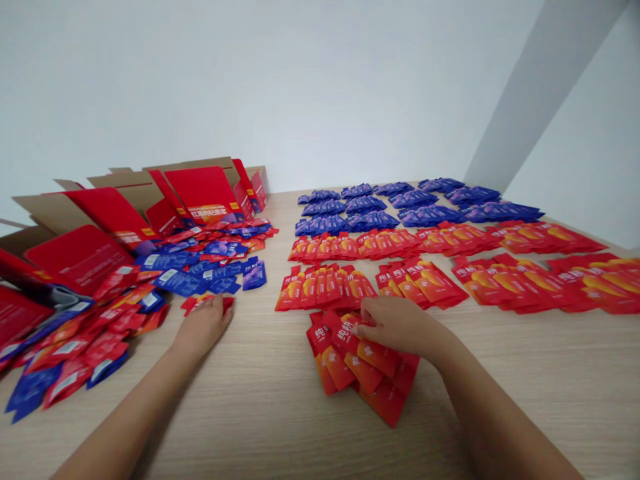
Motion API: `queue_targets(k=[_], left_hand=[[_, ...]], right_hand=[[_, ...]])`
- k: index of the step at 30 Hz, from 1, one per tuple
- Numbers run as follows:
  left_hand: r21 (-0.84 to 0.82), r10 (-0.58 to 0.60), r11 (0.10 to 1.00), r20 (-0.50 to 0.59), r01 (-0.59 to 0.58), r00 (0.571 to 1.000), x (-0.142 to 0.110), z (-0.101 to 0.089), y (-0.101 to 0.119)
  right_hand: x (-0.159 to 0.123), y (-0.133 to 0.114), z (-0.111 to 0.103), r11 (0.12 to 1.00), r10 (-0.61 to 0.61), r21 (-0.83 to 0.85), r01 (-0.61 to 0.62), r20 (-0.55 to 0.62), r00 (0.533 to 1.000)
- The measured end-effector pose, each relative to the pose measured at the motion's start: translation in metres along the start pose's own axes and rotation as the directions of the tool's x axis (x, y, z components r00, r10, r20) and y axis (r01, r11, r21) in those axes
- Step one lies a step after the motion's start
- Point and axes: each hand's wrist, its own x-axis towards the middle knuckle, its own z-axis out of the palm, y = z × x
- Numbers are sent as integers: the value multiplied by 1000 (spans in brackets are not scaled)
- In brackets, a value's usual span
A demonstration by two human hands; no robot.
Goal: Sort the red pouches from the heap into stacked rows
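Observation:
My right hand (pixel 400 327) is closed on the upper edge of a fanned bunch of red sachets (pixel 360 360) with orange-yellow fruit prints, its thumb and fingers pinching them just above the table. To the left, my left hand (pixel 204 328) bends its fingers over a red sachet (pixel 189 305) that pokes out on both sides of them. Close by is a loose pile of mixed red and blue sachets (pixel 100 333), with one blue sachet (pixel 254 274) at its right edge. Directly beyond my right hand lie rows of overlapping red sachets (pixel 320 288).
Open red cardboard boxes (pixel 200 187) with brown inner flaps stand along the left behind the pile. Neat groups of blue-purple sachets (pixel 370 222) fill the far right of the wooden table (pixel 250 400). A white wall (pixel 320 87) rises behind it.

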Motion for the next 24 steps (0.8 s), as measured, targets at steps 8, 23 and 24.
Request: queue_targets(k=[8,23,24], left_hand=[[-214,149,966,14,-143,989,-60,-16,27],[-424,146,899,53,-110,988,-53,-8,27],[-467,136,879,44,-100,990,-53,-9,32]], right_hand=[[9,-4,5,990,52,138,-36,-120,991],[13,-30,16,921,-134,313,233,-308,942],[13,-33,18,908,-146,331,257,-325,935]])
